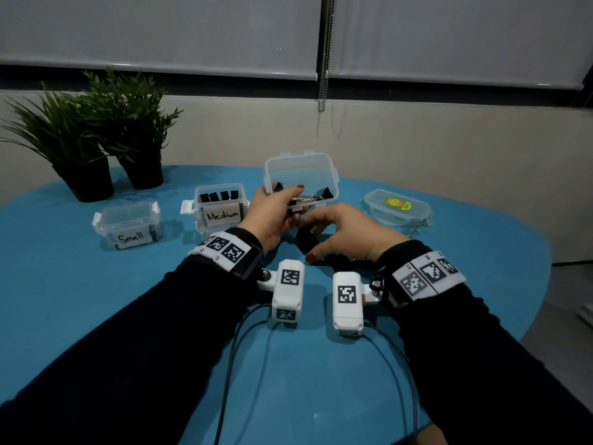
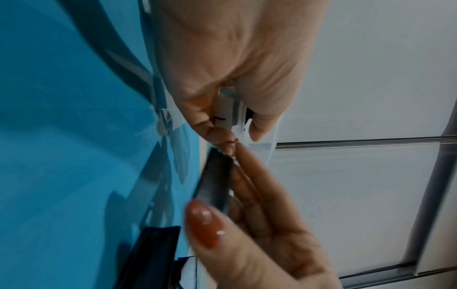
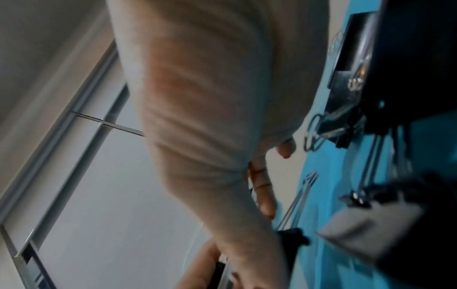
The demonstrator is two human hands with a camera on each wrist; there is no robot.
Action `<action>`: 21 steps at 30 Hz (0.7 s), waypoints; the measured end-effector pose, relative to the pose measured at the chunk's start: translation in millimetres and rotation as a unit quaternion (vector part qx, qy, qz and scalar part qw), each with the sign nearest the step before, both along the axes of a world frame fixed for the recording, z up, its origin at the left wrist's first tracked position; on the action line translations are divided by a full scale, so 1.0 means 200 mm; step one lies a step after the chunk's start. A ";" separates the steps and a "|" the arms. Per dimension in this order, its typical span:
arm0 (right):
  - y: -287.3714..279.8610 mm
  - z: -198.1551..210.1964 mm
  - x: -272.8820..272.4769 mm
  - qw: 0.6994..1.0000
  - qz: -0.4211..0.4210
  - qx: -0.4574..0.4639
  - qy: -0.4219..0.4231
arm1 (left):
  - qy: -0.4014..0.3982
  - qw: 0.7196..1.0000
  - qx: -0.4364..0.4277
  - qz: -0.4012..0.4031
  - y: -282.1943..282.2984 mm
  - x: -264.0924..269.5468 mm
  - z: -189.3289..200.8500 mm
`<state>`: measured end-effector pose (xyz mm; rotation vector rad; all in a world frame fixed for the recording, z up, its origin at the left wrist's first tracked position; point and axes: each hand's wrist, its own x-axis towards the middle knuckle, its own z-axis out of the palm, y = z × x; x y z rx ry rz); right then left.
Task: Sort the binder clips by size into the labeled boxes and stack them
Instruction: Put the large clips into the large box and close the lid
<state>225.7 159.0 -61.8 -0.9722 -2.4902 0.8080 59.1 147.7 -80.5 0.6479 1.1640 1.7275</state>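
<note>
My left hand (image 1: pixel 288 203) grips the near wall of a clear open box (image 1: pixel 301 170) and holds it tilted towards me, thumb inside. The left wrist view shows its labelled wall (image 2: pixel 223 113) pinched between thumb and fingers. Large black binder clips (image 1: pixel 324 194) lie inside it. Just below, my right hand (image 1: pixel 313 242) pinches a large black binder clip (image 1: pixel 304 239) between thumb and fingers above the blue table (image 1: pixel 96 300). That clip (image 2: pixel 215 183) also shows in the left wrist view. More black clips (image 3: pixel 341 125) lie on the table beneath my right palm.
The closed "Small" box (image 1: pixel 128 224) and the open "Medium" box (image 1: pixel 221 207), which holds several black clips, stand at the left. A clear lid (image 1: pixel 396 207) lies at the right with wire clip handles (image 1: pixel 414 227) beside it. Two potted plants (image 1: pixel 93 133) stand at the back left.
</note>
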 end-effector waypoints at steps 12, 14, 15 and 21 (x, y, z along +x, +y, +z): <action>0.03 0.08 0.08 0.910 -0.011 -0.104 0.401 | 0.012 1.000 -0.005 0.014 0.01 -0.01 -0.02; 0.05 0.07 0.07 0.890 -0.033 -0.091 0.446 | 0.017 1.000 -0.014 -0.001 0.01 -0.01 -0.02; 0.06 0.07 0.07 0.879 -0.041 -0.091 0.466 | 0.023 0.999 -0.019 -0.012 0.01 -0.01 -0.02; 0.09 0.05 0.05 0.875 -0.072 -0.120 0.464 | 0.064 0.994 -0.052 -0.066 -0.01 0.03 -0.02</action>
